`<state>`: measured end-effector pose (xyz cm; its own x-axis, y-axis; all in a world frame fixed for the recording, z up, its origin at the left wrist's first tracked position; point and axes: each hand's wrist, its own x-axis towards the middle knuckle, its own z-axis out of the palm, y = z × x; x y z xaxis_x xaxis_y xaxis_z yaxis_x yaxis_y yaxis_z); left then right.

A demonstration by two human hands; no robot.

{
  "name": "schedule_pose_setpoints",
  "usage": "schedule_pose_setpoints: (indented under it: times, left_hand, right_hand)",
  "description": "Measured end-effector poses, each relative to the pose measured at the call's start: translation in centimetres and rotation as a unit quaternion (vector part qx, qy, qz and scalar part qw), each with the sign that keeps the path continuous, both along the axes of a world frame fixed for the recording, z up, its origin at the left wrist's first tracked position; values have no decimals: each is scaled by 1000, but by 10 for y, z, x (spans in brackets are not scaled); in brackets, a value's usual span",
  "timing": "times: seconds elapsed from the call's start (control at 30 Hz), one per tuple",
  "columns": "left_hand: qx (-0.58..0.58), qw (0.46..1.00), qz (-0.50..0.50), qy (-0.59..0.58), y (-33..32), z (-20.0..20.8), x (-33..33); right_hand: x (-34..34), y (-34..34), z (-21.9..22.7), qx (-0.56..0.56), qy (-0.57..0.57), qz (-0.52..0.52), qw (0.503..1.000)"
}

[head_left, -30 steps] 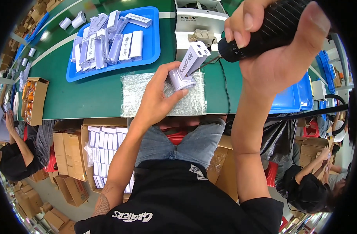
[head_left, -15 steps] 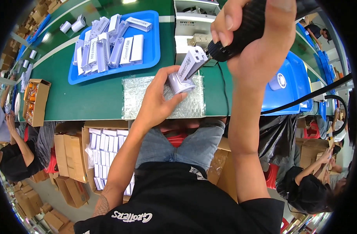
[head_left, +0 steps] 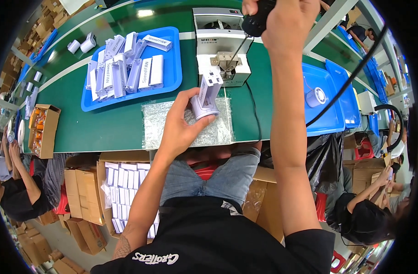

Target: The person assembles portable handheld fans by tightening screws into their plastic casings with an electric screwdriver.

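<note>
My left hand [head_left: 178, 128] is closed around the round end of a pale plastic fan housing [head_left: 205, 103], which rests upright over a sheet of bubble wrap [head_left: 161, 122]. Higher up at the right, my right hand [head_left: 291, 28] grips a black electric screwdriver [head_left: 256, 20]. Its long thin bit slants down to the metal block on the front of a white box-shaped machine [head_left: 219, 42], which looks like a screw feeder. Whether a screw sits on the bit's tip is too small to tell.
A blue tray [head_left: 176, 68] of white housing parts lies at the left, near an open carton [head_left: 48, 137] of orange pieces. Another blue tray [head_left: 325, 123] on the right holds a round fan part [head_left: 316, 97]. The screwdriver's black cable [head_left: 343, 82] crosses that tray. Co-workers sit on both sides.
My right hand has carried the screwdriver up and away from the housing, bringing its bit to the machine's metal block. The left hand still holds the housing, now tilted differently.
</note>
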<state>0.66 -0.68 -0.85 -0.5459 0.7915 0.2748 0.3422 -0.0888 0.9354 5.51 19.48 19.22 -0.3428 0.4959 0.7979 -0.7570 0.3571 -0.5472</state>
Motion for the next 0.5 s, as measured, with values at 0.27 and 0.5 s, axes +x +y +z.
schedule_pose_setpoints:
  times: [0.27,0.5]
  left_hand:
    - [37,999,17,-14,-2,-1,2]
    - [43,998,12,33,2,4,1]
  right_hand:
    - [-1,-16,-7,-76,34,161,984]
    - [42,-77,3,-77,-53,-88,992]
